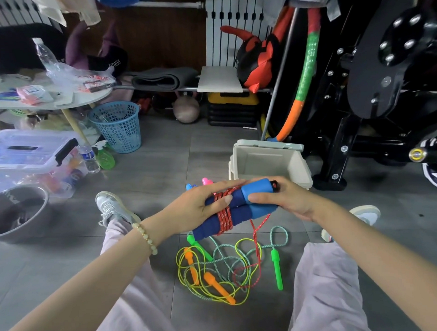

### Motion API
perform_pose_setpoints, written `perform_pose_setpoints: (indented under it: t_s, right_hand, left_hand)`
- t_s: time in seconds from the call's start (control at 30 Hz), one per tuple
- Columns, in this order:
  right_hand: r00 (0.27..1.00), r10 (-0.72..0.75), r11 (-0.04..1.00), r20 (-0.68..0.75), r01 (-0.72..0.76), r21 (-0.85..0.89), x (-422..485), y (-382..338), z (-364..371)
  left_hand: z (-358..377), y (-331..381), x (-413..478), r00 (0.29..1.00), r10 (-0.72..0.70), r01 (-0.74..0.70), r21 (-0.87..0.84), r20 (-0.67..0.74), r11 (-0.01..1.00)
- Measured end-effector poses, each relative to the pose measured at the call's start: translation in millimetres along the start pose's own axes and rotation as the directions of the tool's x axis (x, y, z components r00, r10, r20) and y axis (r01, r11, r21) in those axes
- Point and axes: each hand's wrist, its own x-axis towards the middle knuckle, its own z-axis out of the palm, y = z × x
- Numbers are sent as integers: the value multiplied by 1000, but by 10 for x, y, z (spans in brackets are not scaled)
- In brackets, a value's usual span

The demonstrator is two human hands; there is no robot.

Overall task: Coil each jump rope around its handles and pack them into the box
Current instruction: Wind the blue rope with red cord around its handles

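We clamp the paired blue handles [235, 211] with the right hand [286, 200] at 3 o'clock while the left hand [201, 209] pins the red rope [224, 214] turns, keeping them tight and adjacent, the open box [269, 161] waiting at 12 o'clock.

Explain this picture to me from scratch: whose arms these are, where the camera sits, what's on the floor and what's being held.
There is no machine here. A person sits on the floor wearing a camera on the head, so you look down along their own arms. The left hand and right hand together hold two blue jump rope handles side by side, with red rope wound around them; a loose tail hangs to the floor. Below, between the legs, lies a tangle of other ropes: orange handles on yellow cord and green handles on pale green cord. Just beyond the hands stands an open grey box.
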Motion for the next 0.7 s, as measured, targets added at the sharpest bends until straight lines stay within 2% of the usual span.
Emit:
perform_pose_setpoints:
  t_s: [0.13, 0.27, 0.4, 0.47, 0.6, 0.7]
  right_hand:
    - [999, 45, 998, 1, -45, 53, 20, 63, -21]
    - [993, 87, 993, 75, -93, 71, 2, 44, -28]
    - [988, 82, 976, 127, -106, 192, 11, 34, -40]
    - [991, 85, 939, 100, -114, 326, 32, 91, -48]
    - [998, 56, 801, -2, -44, 597, 111, 249, 67]
    - [997, 57, 768, -56, -8, 640, 162, 257, 225]
  left_hand:
    - [15, -14, -15, 998, -27, 22, -79, -62, 997]
    - [-20, -19, -4, 995, -34, 30, -33, -99, 999]
    - [-57, -15, 25, 985, -64, 45, -120, -158, 992]
    - [-76, -40, 55, 980, -68, 46, -123, -186, 991]
    - [-63, -122, 153, 955, -99, 51, -176, -281, 983]
    - [-11, -116, 235, 951, -139, 85, -200, -275, 976]
